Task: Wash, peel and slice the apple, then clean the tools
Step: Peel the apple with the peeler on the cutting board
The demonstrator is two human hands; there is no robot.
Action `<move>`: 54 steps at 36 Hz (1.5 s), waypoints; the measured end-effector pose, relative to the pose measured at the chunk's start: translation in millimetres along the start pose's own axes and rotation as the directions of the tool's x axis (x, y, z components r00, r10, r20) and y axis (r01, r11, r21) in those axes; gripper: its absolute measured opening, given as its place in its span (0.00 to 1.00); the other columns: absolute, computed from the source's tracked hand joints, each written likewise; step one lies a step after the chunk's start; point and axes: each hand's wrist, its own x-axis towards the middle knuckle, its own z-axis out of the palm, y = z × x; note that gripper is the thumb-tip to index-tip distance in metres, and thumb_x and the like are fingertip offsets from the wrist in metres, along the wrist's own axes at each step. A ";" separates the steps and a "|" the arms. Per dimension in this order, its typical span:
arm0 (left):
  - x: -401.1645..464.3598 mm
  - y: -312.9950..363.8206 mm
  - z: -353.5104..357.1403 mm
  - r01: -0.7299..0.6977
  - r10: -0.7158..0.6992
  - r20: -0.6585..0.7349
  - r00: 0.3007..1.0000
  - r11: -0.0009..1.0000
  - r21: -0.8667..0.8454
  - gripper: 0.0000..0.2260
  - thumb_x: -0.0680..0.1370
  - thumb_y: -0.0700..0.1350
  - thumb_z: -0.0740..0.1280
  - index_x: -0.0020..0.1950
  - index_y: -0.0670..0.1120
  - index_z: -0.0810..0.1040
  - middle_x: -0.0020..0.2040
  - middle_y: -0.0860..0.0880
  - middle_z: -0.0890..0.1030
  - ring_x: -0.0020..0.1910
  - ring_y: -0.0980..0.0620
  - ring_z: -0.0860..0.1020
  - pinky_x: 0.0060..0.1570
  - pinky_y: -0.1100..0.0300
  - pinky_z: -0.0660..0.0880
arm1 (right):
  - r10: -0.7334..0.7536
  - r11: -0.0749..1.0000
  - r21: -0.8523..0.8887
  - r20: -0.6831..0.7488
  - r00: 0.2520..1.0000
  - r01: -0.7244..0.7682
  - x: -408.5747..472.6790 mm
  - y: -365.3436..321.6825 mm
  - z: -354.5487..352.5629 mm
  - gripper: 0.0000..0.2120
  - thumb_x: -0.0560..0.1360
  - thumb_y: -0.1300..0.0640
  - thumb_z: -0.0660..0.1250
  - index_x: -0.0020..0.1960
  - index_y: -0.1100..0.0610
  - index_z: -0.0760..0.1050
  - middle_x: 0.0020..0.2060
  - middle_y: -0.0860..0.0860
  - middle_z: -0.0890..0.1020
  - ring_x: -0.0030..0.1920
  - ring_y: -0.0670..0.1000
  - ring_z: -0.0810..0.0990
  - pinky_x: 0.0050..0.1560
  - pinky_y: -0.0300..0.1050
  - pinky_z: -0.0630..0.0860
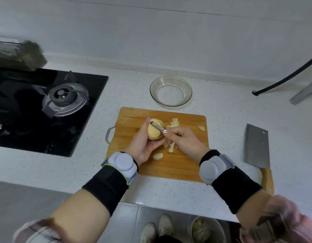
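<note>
A mostly peeled, pale yellow apple (154, 131) is held above the wooden cutting board (185, 165). My left hand (143, 144) grips it from the left and below, one finger reaching over its top. My right hand (184, 139) holds a metal peeler (158, 126), whose blade lies across the apple's upper side. Several strips of peel (174, 122) lie on the board behind and under my hands. A cleaver (256, 146) with a wooden handle lies on the counter right of the board.
An empty glass bowl (170, 92) stands behind the board. A black gas hob (46, 104) fills the left side. A dark cable (283, 79) runs at the back right. A bin (205, 230) stands on the floor below the counter edge.
</note>
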 end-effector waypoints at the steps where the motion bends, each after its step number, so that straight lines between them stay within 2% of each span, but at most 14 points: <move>1: -0.6 0.2 0.7 0.015 -0.015 0.000 1.000 1.000 0.011 0.23 0.79 0.60 0.60 0.58 0.41 0.77 0.55 0.39 0.82 0.55 0.45 0.81 0.58 0.52 0.77 | 0.003 1.000 0.004 0.001 1.000 -0.003 0.9 2.2 0.4 0.19 0.80 0.53 0.66 0.34 0.63 0.74 0.38 0.41 0.84 0.53 0.30 0.77 0.49 0.29 0.69; 3: -1.8 0.5 3.8 0.032 -0.032 -0.031 0.999 0.999 0.007 0.26 0.78 0.64 0.59 0.56 0.42 0.78 0.51 0.42 0.84 0.51 0.47 0.82 0.53 0.55 0.78 | -0.012 1.000 -0.019 -0.015 1.000 0.012 2.3 6.9 2.0 0.18 0.79 0.52 0.67 0.34 0.61 0.77 0.45 0.53 0.86 0.65 0.35 0.72 0.62 0.35 0.68; 5: -1.3 1.4 7.2 0.018 -0.019 -0.069 0.997 1.000 -0.012 0.27 0.77 0.64 0.59 0.57 0.41 0.77 0.48 0.43 0.85 0.48 0.49 0.82 0.48 0.57 0.80 | -0.026 0.999 -0.037 -0.029 0.999 0.025 1.5 7.8 5.2 0.18 0.79 0.52 0.68 0.31 0.56 0.78 0.43 0.56 0.86 0.64 0.34 0.73 0.61 0.36 0.68; 9: 0.0 3.5 10.5 -0.036 0.041 -0.093 0.995 0.998 0.053 0.24 0.80 0.59 0.58 0.64 0.41 0.73 0.54 0.41 0.82 0.51 0.50 0.82 0.45 0.59 0.80 | -0.037 0.998 0.040 -0.082 0.996 0.040 -1.2 4.1 9.4 0.19 0.80 0.54 0.66 0.32 0.60 0.73 0.28 0.41 0.82 0.35 0.28 0.75 0.39 0.29 0.67; 11: 0.0 3.4 10.5 -0.054 0.061 -0.095 0.994 0.996 0.075 0.24 0.80 0.59 0.57 0.63 0.41 0.74 0.54 0.41 0.82 0.50 0.50 0.81 0.48 0.59 0.80 | -0.026 0.997 0.068 -0.120 0.992 0.035 -2.2 2.6 11.1 0.19 0.80 0.54 0.66 0.34 0.63 0.72 0.25 0.37 0.79 0.29 0.30 0.72 0.30 0.27 0.65; 14: 0.8 3.3 9.2 -0.066 0.075 -0.096 0.992 0.993 0.094 0.25 0.80 0.60 0.58 0.64 0.40 0.73 0.58 0.39 0.81 0.54 0.48 0.80 0.51 0.57 0.79 | -0.018 0.996 0.081 -0.169 0.986 0.032 -4.4 0.3 13.8 0.20 0.80 0.52 0.66 0.32 0.61 0.71 0.22 0.41 0.72 0.24 0.39 0.69 0.24 0.32 0.65; 18: 1.5 1.6 6.7 -0.083 0.094 -0.106 0.990 0.991 0.106 0.25 0.80 0.59 0.58 0.64 0.40 0.73 0.58 0.39 0.80 0.55 0.47 0.80 0.52 0.56 0.79 | -0.013 0.996 0.080 -0.176 0.984 0.027 -4.6 -2.3 14.9 0.21 0.80 0.50 0.66 0.31 0.59 0.71 0.25 0.51 0.68 0.25 0.47 0.65 0.24 0.35 0.64; 30: 6.2 -1.5 -3.4 -0.178 0.199 -0.085 0.976 0.962 0.205 0.21 0.81 0.58 0.55 0.57 0.42 0.75 0.48 0.43 0.81 0.47 0.51 0.81 0.45 0.60 0.80 | 0.074 0.990 0.130 -0.206 0.976 -0.048 3.0 0.3 25.3 0.24 0.79 0.47 0.67 0.27 0.55 0.67 0.22 0.51 0.64 0.22 0.50 0.64 0.22 0.37 0.62; 41: 7.6 -3.3 -5.0 -0.274 0.304 -0.071 0.950 0.921 0.277 0.19 0.82 0.56 0.54 0.48 0.44 0.78 0.41 0.46 0.83 0.43 0.52 0.81 0.49 0.56 0.79 | 0.125 0.978 0.190 -0.194 0.973 -0.088 5.1 2.9 29.9 0.24 0.79 0.46 0.66 0.28 0.55 0.68 0.21 0.53 0.65 0.21 0.50 0.64 0.24 0.41 0.60; 47: 3.8 -11.6 -0.1 -0.274 0.316 -0.118 0.942 0.921 0.277 0.25 0.77 0.59 0.61 0.63 0.41 0.70 0.57 0.38 0.79 0.56 0.42 0.79 0.55 0.47 0.78 | 0.262 0.921 0.350 -0.232 0.937 -0.171 12.5 10.7 21.9 0.21 0.80 0.47 0.64 0.33 0.55 0.65 0.25 0.52 0.61 0.24 0.50 0.58 0.29 0.45 0.54; 51: 6.5 -9.1 -4.4 -0.203 0.224 -0.108 0.969 0.963 0.179 0.20 0.82 0.56 0.56 0.60 0.41 0.74 0.54 0.40 0.82 0.53 0.47 0.81 0.50 0.55 0.79 | 0.242 0.935 0.297 -0.132 0.961 -0.195 6.1 5.3 21.1 0.20 0.81 0.46 0.64 0.37 0.60 0.69 0.24 0.58 0.68 0.23 0.49 0.59 0.29 0.45 0.55; 52: 7.0 -7.7 -5.4 -0.182 0.199 -0.102 0.975 0.971 0.155 0.20 0.82 0.56 0.55 0.61 0.41 0.73 0.55 0.40 0.81 0.54 0.47 0.81 0.50 0.55 0.80 | 0.255 0.922 0.329 -0.120 0.959 -0.204 5.8 4.1 20.1 0.20 0.81 0.46 0.63 0.42 0.63 0.71 0.31 0.64 0.78 0.22 0.49 0.59 0.29 0.44 0.56; 53: 8.1 -6.9 -6.9 -0.162 0.177 -0.107 0.978 0.977 0.136 0.22 0.81 0.57 0.56 0.64 0.41 0.71 0.58 0.39 0.80 0.56 0.47 0.81 0.50 0.56 0.80 | 0.264 0.912 0.353 -0.116 0.958 -0.208 5.4 2.2 18.4 0.23 0.81 0.46 0.62 0.47 0.68 0.72 0.46 0.70 0.81 0.22 0.48 0.60 0.28 0.44 0.57; 54: 7.1 -5.3 -8.1 -0.141 0.156 -0.119 0.981 0.983 0.120 0.24 0.81 0.58 0.57 0.66 0.40 0.70 0.59 0.39 0.79 0.57 0.47 0.80 0.49 0.56 0.80 | 0.268 0.909 0.360 -0.117 0.956 -0.211 6.3 0.3 17.8 0.26 0.82 0.46 0.61 0.54 0.73 0.71 0.59 0.71 0.75 0.21 0.47 0.60 0.28 0.43 0.57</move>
